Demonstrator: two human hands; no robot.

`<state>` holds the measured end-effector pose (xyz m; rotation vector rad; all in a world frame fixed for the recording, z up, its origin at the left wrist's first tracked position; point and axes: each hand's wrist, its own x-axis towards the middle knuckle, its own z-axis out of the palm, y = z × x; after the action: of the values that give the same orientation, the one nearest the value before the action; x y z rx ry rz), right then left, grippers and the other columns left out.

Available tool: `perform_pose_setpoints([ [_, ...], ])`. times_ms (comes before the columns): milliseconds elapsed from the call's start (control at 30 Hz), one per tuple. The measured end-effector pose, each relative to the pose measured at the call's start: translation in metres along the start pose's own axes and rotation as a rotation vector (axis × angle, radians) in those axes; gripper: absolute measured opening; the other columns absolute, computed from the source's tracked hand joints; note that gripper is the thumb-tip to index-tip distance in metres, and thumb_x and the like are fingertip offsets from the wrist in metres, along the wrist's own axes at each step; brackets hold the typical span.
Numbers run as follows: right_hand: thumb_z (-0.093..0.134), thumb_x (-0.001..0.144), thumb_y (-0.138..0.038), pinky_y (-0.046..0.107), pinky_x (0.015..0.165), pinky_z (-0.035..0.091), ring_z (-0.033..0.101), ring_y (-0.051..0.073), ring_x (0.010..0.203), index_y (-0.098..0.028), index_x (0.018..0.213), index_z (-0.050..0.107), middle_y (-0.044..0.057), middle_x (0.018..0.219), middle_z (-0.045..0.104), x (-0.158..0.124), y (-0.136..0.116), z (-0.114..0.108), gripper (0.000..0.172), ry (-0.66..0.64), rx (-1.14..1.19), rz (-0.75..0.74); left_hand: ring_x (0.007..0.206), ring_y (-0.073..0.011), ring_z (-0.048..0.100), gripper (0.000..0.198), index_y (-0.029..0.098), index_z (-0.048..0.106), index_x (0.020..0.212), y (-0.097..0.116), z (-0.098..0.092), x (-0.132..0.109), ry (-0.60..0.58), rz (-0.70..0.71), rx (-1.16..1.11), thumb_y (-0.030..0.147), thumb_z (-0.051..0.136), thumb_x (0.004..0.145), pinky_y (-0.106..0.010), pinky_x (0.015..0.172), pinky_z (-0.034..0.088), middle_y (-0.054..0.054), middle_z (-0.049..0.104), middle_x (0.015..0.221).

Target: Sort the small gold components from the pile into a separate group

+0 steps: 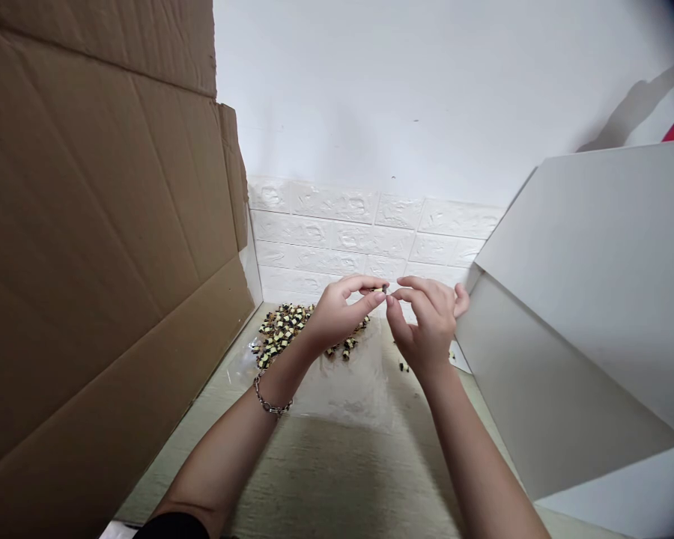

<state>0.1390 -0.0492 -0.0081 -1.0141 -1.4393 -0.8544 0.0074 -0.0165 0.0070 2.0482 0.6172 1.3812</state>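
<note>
Small, blocky yellow-and-black component (378,290) sits pinched in left hand (337,311), above clear plastic sheet (342,393). Long axis runs roughly sideways, dark end toward right hand (430,322), whose thumb and forefinger nearly meet; grip cannot be told.

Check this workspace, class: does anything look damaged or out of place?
The brown cardboard has a ragged right edge, as if torn. A small black-and-yellow part lies apart from the main pile, below the right hand.
</note>
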Motion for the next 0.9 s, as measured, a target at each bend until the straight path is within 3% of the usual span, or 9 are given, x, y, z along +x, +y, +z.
perform_pose_setpoints([
  [200,0.057,0.073,-0.026,0.041,0.093,0.025,0.056,0.014,0.081,-0.025,0.071,0.061,-0.002,0.082,0.064,0.002,-0.002,-0.002,0.004,-0.037,0.116,0.116,0.087,-0.0138,0.055,0.027,0.014,0.061,0.091,-0.006,0.000,0.002,-0.036,-0.085,-0.216,0.035,0.056,0.074,-0.027,0.082,0.043,-0.005,0.062,0.091],
  [433,0.056,0.074,-0.023,0.041,0.090,0.027,0.054,0.015,0.084,-0.024,0.071,0.060,0.000,0.086,0.062,0.001,-0.002,-0.001,0.005,-0.047,0.087,0.071,0.090,-0.0144,0.055,0.024,0.015,0.060,0.090,-0.008,0.003,0.003,-0.028,-0.096,-0.253,0.033,0.052,0.076,-0.028,0.082,0.042,-0.006,0.062,0.094],
  [567,0.053,0.076,-0.022,0.043,0.092,0.023,0.052,0.016,0.087,-0.024,0.071,0.059,-0.001,0.088,0.062,0.001,-0.001,0.000,0.008,-0.082,0.038,0.086,0.087,-0.0140,0.054,0.020,0.017,0.060,0.090,-0.003,0.005,0.000,0.121,0.028,0.114,0.029,0.052,0.077,-0.030,0.082,0.039,-0.004,0.062,0.092],
  [700,0.050,0.077,-0.024,0.044,0.093,0.020,0.050,0.017,0.091,-0.025,0.072,0.059,-0.001,0.092,0.061,0.001,0.000,-0.001,0.010,-0.126,0.003,0.123,0.089,-0.0149,0.051,0.016,0.023,0.059,0.091,0.000,0.009,-0.006,0.261,0.200,0.575,0.029,0.050,0.079,-0.035,0.087,0.028,0.000,0.062,0.091],
  [900,0.048,0.078,-0.025,0.045,0.095,0.015,0.048,0.017,0.095,-0.026,0.075,0.058,-0.001,0.097,0.059,0.001,0.000,0.000,0.010,-0.168,-0.033,0.144,0.085,-0.0153,0.051,0.018,0.025,0.057,0.093,-0.006,0.011,-0.008,0.334,0.328,0.876,0.033,0.045,0.082,-0.039,0.090,0.019,0.000,0.063,0.087],
])
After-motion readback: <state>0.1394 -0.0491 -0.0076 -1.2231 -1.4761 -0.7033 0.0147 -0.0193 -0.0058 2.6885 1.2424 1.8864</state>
